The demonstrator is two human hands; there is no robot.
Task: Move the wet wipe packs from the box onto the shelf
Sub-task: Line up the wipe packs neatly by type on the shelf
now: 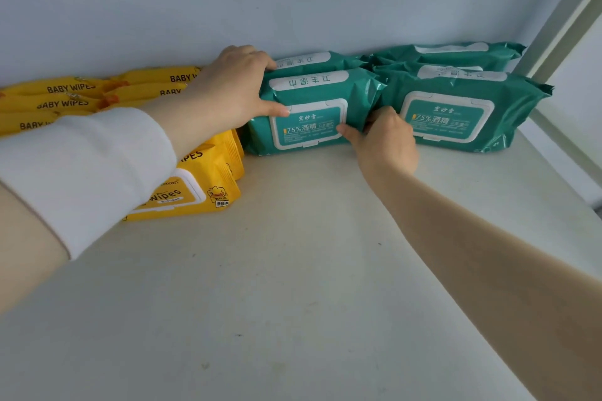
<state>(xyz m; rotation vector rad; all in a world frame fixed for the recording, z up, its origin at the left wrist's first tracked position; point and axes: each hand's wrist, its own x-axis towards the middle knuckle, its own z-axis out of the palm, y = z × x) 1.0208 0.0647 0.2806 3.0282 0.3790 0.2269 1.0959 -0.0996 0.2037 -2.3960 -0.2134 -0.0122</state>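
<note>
Teal wipe pack (306,127) on white shelf (293,286) — left hand (228,91), right hand (387,140) fingers clamped round its ends

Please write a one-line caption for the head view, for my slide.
Left hand and right hand hold a teal wipe pack on the shelf.

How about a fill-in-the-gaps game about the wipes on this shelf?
The left hand and right hand grip one teal pack, whose lid shows ____ percent.
The packs marked BABY WIPES are ____.
Those packs lie on the teal pack's ____ side.
Missing words: 75; yellow; left.
</note>
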